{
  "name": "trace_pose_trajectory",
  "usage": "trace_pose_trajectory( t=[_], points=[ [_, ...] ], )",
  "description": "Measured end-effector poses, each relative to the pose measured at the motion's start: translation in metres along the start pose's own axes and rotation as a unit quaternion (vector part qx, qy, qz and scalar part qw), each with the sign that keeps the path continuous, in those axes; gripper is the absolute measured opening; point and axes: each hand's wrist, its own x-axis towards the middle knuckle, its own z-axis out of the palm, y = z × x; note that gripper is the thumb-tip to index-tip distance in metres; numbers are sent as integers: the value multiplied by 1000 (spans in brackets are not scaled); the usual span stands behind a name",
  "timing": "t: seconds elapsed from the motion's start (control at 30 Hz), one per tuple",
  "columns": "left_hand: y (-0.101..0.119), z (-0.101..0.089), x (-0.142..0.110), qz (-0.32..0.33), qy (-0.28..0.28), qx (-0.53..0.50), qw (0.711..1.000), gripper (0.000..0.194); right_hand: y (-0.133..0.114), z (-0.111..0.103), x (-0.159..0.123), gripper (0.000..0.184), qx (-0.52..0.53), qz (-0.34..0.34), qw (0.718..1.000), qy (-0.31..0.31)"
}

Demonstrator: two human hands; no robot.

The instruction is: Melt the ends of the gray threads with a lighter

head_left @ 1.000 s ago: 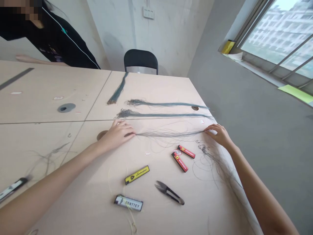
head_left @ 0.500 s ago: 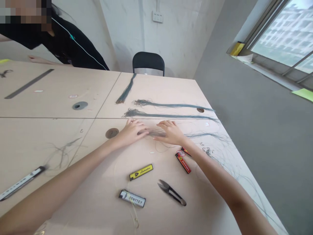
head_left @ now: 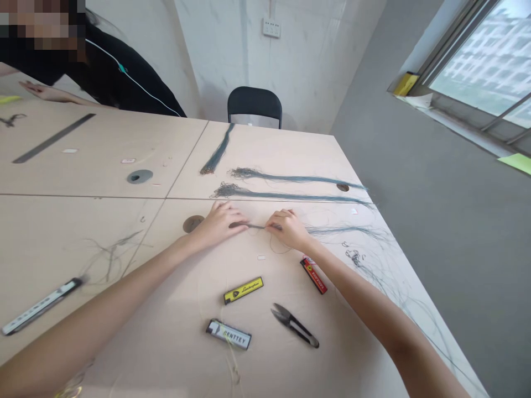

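Note:
A bundle of thin blue-green fishing lines [head_left: 340, 229] lies across the table in front of me, its loose strands fanning out to the right. My left hand [head_left: 222, 224] is closed on the bundle's left end, which the fingers mostly hide. A short way to the right, my right hand [head_left: 287, 228] pinches the same bundle between thumb and fingers. Between both hands the strands run together in a narrow dark cord. Beyond them lie two similar bundles, the nearer bundle [head_left: 282, 195] and the farther bundle [head_left: 290, 178], with tangled hook-like ends at left.
Nearer me are a yellow lighter [head_left: 243, 290], a white lighter [head_left: 228, 334], a red lighter [head_left: 314, 275] and thread snips [head_left: 294, 325]. Small dark hooks [head_left: 354, 257] lie right of my right hand. A utility knife [head_left: 41, 307] is at left. Another person [head_left: 124, 72] sits across the table.
My right hand has closed its fingers round the lines, which were spread between the hands and now run tightly together. My left hand keeps its hold. The other person's hand has shifted left.

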Motion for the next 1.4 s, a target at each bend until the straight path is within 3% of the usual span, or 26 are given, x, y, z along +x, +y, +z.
trace_pose_trajectory(
  t=[0.2,0.6,1.03,1.4],
  points=[
    [-5,0,-2,14,3,19,1000,34,-2,-1,-2,9,-34,-15,999,-10],
    [-3,7,-5,95,39,83,991,34,8,-20,-10,29,-192,-53,978,-68],
    [-7,9,-4,159,90,116,976,30,63,-65,-50,24,-284,-42,953,-96],
    [-5,7,-4,133,57,88,986,32,114,-95,-93,21,-257,7,965,-55]
  ],
)
